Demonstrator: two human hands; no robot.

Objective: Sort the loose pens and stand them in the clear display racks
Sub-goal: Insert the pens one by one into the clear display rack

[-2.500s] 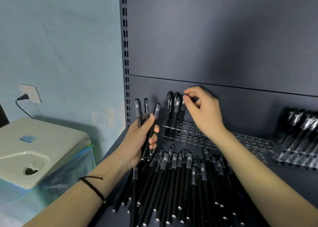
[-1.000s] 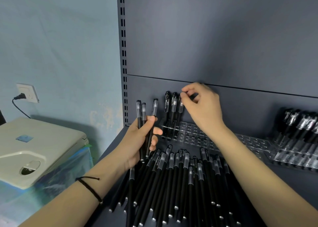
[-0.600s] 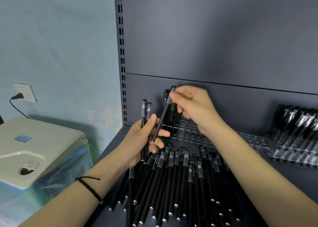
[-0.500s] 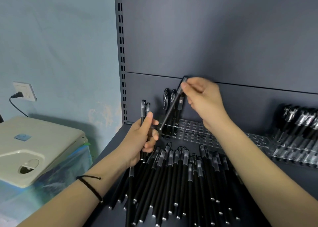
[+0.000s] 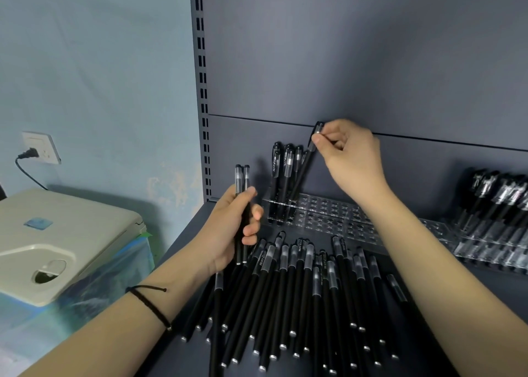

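Several loose black pens (image 5: pixel 297 291) lie in a heap on the dark shelf. My left hand (image 5: pixel 228 231) grips two black pens (image 5: pixel 241 182) upright above the heap's left side. My right hand (image 5: pixel 348 153) pinches the cap end of one black pen (image 5: pixel 304 165), which slants down towards the clear display rack (image 5: pixel 337 213). Its tip is near the rack's left end, beside several pens (image 5: pixel 283 173) that stand in the rack there. Whether the tip is in a hole is hidden.
A second clear rack (image 5: pixel 497 233) at the right holds several standing pens. A beige machine (image 5: pixel 57 239) sits left of the shelf on a blue-wrapped base. A wall socket (image 5: pixel 40 148) with a plug is above it. The shelf's back panel (image 5: pixel 343 62) rises right behind the racks.
My right hand took one pen from my left hand and carried it up and right to the rack's left end. My left hand holds two pens now, down from three.
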